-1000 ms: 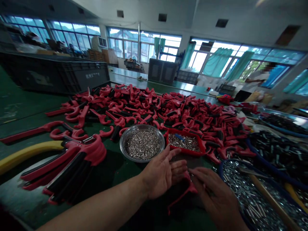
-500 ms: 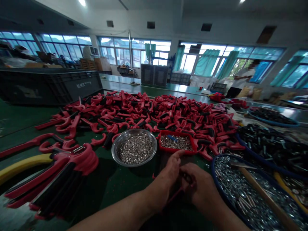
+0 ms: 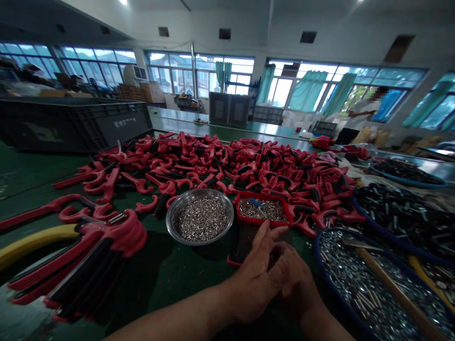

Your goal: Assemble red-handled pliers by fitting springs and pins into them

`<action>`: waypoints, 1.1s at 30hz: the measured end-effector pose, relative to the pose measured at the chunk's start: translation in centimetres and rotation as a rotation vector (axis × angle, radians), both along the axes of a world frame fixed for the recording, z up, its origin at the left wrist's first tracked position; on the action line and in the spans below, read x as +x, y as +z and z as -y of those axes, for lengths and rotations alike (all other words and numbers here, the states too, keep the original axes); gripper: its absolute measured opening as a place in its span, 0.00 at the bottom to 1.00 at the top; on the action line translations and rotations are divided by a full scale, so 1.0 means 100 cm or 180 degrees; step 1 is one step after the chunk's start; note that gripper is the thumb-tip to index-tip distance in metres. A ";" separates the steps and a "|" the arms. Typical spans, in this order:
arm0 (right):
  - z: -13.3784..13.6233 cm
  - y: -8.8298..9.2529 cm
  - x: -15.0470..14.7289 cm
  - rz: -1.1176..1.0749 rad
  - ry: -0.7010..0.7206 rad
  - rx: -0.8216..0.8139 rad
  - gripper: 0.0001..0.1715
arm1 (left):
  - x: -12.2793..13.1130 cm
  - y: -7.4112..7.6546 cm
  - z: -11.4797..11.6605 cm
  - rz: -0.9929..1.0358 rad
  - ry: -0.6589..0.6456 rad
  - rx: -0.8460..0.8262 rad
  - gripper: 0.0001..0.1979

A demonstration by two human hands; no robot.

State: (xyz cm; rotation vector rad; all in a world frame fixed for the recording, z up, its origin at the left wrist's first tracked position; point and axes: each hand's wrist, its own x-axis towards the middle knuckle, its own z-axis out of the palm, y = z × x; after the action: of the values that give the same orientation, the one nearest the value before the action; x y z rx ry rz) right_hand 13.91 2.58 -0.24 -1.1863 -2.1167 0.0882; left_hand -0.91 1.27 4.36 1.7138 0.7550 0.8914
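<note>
My left hand [image 3: 254, 277] and my right hand [image 3: 293, 279] are together, low in the middle of the view. The left index and middle fingers point forward, while its thumb presses against the right hand. My right fingers are curled in behind the left ones. Whatever lies between the two hands is hidden. Just beyond them stands a red tray [image 3: 263, 221] of small metal pins with a blue scrap on top. A dark, red-edged piece [image 3: 245, 241] lies in front of this tray. To the left sits a metal bowl [image 3: 169, 222] full of small pins.
Red and black tool handles [image 3: 220, 163] are heaped behind the bowl, with more handles stacked [image 3: 103, 241] at the left. A hammer [image 3: 394, 284] rests on a blue-rimmed basin [image 3: 320, 255] of metal parts. A grey crate [image 3: 124, 125] stands back left. A person [image 3: 362, 113] is far right.
My hands have closed in on each other, and the left now covers more of the right. The dark and red shape seen between them before is hidden now.
</note>
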 end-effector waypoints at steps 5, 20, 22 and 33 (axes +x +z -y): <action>-0.007 0.015 0.016 0.0684 -0.0239 -0.0590 0.10 | -0.016 -0.008 -0.018 -0.1138 0.0742 0.0391 0.20; -0.014 0.028 0.011 0.2574 0.0240 -0.0086 0.12 | -0.029 -0.035 -0.023 -0.2311 0.0734 0.0887 0.13; -0.014 0.032 0.007 0.2769 0.0352 0.0213 0.15 | -0.030 -0.035 -0.023 -0.2331 0.0730 0.0922 0.14; -0.021 0.049 -0.012 0.3247 0.0453 -0.0152 0.18 | -0.032 -0.032 -0.023 -0.2413 0.0647 0.0934 0.14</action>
State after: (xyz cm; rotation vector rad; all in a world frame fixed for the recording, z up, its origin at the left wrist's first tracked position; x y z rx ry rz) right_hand 12.72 4.66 4.63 -1.2400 -3.0771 -0.5109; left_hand -4.13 3.52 1.15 2.2993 1.3639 0.4751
